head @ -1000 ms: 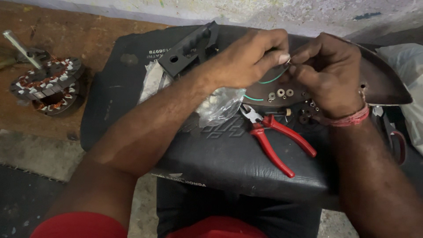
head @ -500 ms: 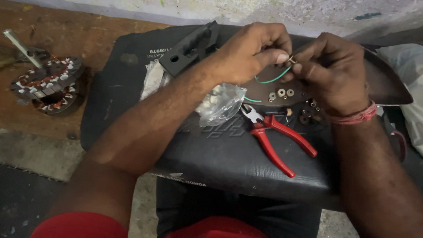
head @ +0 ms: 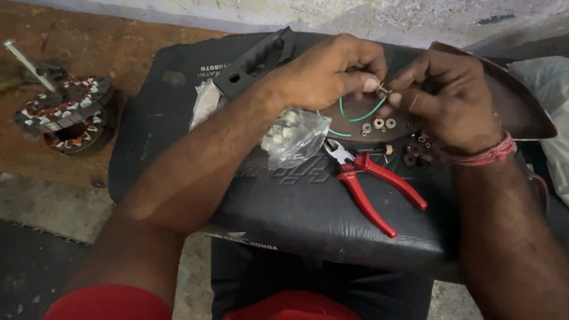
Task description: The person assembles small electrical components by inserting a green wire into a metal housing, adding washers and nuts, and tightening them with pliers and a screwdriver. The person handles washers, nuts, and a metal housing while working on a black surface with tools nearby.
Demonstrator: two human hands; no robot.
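Both hands meet at twelve o'clock over the black padded seat point(head: 296, 201). The left hand point(head: 329, 74) and the right hand point(head: 441, 98) each pinch the same tiny metal part point(head: 382, 90) on the end of a thin green wire point(head: 361, 115). Little round washers point(head: 384, 124) lie just under them. Red-handled pliers point(head: 373, 186) rest at five o'clock, and a clear plastic bag point(head: 293, 139) lies by the left wrist. A round copper-wound motor core point(head: 65, 112) sits on the floor at nine o'clock. The part is so small it could slip and drop among the washers.
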